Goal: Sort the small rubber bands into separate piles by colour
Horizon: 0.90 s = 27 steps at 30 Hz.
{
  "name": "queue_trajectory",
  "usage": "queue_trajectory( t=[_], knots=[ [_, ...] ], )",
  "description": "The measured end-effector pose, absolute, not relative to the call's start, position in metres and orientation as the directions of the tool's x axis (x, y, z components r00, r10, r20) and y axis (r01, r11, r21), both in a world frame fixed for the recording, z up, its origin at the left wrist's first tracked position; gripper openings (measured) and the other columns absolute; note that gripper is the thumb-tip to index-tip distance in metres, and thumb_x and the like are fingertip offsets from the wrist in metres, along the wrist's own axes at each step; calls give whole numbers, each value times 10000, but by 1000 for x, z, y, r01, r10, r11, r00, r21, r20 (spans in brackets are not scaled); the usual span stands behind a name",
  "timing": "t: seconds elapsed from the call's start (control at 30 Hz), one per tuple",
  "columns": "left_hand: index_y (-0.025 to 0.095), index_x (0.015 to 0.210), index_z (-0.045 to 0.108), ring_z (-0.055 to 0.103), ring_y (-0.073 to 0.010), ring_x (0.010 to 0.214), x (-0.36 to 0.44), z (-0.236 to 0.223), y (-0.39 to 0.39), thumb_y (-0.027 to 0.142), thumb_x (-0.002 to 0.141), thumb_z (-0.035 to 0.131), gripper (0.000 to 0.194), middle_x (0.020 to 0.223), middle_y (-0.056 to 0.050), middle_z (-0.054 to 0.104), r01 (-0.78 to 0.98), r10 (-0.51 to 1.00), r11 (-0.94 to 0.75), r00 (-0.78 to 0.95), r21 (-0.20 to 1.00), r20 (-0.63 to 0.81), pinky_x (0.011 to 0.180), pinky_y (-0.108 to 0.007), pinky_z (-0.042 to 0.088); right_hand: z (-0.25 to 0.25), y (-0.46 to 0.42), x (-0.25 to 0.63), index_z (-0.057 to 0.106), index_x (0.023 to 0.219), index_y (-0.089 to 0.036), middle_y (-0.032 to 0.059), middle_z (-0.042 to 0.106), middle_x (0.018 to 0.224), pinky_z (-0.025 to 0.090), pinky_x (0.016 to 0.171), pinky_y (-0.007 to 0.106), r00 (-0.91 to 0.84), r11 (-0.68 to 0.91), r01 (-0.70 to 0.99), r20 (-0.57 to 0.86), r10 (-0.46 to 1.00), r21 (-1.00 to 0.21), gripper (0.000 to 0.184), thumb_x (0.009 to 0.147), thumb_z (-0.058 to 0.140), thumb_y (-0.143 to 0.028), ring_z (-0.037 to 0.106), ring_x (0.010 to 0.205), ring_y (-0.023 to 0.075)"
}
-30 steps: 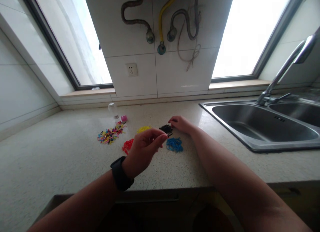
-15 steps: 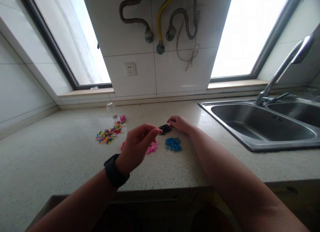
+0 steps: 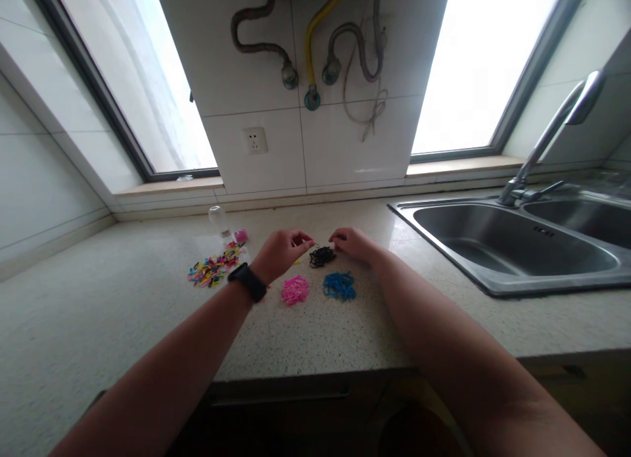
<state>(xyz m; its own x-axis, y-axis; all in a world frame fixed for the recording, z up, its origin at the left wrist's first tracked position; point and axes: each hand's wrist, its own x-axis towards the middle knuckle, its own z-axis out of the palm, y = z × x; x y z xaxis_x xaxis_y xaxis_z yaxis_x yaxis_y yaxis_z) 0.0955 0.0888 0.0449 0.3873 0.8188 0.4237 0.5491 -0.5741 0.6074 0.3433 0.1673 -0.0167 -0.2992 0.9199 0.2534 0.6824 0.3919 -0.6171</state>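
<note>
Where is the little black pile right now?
In the head view, the black pile lies on the counter near the picture's middle, between the left hand and the right hand, with the blue pile nearer and slightly right.

To my right I have a steel double sink (image 3: 547,283), its faucet (image 3: 547,136) rising from the rear rim. Straight ahead, on the tiled wall (image 3: 355,156), I see a power socket (image 3: 255,141), a yellow pipe (image 3: 310,43) between two bent hoses (image 3: 234,33), and a thin cord (image 3: 378,106) dangling in a tangle. I get bright light through the left window (image 3: 128,82) and the right window (image 3: 488,62).
</note>
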Motion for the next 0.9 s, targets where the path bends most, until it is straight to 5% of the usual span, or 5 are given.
queue_trajectory(
  t=[0.17, 0.6, 0.9],
  knots=[
    [125, 978, 800, 647, -166, 717, 106, 36, 109, 355, 929, 599, 309, 820, -90, 763, 694, 810, -586, 498, 419, 309, 663, -265, 428, -15, 167, 343, 762, 973, -187, 13, 759, 765, 461, 680, 239, -294, 387, 692, 251, 922, -609, 237, 883, 542, -191, 660, 702, 143],
    [181, 1207, 719, 649, -173, 808, 110, 50, 66, 308, 972, 560, 311, 960, -65, 746, 605, 673, -739, 659, 295, 334, 775, -287, 470, -14, 163, 340, 769, 987, -183, 17, 751, 760, 455, 693, 239, -331, 439, 699, 289, 898, -565, 246, 876, 550, -179, 659, 715, 146],
    [235, 1282, 627, 650, -185, 965, 97, 14, -58, 429, 993, 574, 352, 1181, -41, 709, 139, 104, -987, 938, -84, 330, 835, -331, 526, -16, 166, 339, 759, 997, -193, 16, 752, 768, 436, 672, 237, -356, 469, 702, 307, 883, -536, 244, 892, 538, -185, 655, 702, 142]
  ],
)
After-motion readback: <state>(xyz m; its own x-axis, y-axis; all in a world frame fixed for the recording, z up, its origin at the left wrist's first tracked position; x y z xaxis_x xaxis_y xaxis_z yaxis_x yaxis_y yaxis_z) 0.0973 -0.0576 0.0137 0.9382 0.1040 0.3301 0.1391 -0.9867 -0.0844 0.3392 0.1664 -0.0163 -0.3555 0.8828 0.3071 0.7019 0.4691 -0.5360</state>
